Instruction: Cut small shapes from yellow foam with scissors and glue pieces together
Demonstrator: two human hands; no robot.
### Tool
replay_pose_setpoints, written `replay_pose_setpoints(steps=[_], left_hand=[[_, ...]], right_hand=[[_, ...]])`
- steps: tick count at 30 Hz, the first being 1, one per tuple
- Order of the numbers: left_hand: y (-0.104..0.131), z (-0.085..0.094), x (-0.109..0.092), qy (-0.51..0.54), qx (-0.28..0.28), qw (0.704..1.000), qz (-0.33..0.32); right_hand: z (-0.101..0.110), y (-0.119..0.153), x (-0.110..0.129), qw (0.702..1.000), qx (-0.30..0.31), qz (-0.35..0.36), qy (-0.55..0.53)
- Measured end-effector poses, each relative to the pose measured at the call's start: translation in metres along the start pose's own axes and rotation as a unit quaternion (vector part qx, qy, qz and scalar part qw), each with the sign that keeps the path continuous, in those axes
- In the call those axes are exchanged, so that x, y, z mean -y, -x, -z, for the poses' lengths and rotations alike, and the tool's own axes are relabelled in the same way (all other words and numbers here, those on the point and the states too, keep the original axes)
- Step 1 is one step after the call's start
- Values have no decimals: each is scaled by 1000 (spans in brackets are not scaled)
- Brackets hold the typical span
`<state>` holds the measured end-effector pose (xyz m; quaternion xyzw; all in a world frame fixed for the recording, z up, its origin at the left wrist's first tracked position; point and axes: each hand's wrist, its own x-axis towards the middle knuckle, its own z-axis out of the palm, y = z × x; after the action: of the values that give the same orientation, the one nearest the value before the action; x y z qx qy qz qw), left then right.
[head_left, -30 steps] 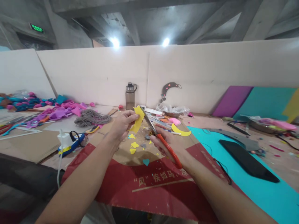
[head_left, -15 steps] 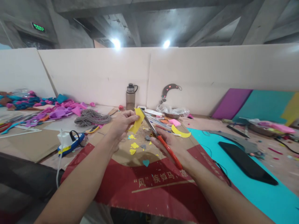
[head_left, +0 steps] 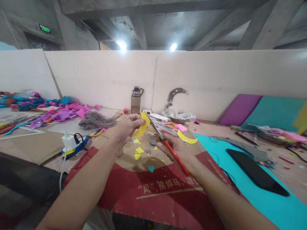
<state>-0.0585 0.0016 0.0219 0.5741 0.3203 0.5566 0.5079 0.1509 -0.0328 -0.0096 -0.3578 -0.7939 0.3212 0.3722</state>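
Between the thumb and fingers of my left hand (head_left: 128,127) is a piece of yellow felt-like sheet (head_left: 143,125), held upright over the cardboard. My right hand (head_left: 175,147) grips red-handled scissors (head_left: 174,156), their blades pointing up and left against the sheet's right edge. How far the blades are apart I cannot tell. On the cardboard (head_left: 134,164) below lie a yellow flower cutout (head_left: 139,149), a yellow heart (head_left: 137,157), a teal heart (head_left: 151,168) and small grey pieces (head_left: 153,142). A yellow crescent (head_left: 187,137) lies beyond my right hand.
A water bottle (head_left: 135,100) stands by the white board. To the left are grey cord (head_left: 96,120), a blue power strip (head_left: 74,150) and pink scraps (head_left: 59,115). On the right, a black phone-like slab (head_left: 256,172) rests on a turquoise sheet (head_left: 271,204).
The whole view has shifted slightly, so things appear a little lower and further right. Both hands keep their hold on the yellow sheet and scissors, with little other movement.
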Motion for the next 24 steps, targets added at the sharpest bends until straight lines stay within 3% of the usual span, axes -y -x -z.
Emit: replay_pose_setpoints(steps=[24], left_hand=[[2,1,-4,1,-7,1000,-5]], right_hand=[[3,2,-1,996,-22,30,75]])
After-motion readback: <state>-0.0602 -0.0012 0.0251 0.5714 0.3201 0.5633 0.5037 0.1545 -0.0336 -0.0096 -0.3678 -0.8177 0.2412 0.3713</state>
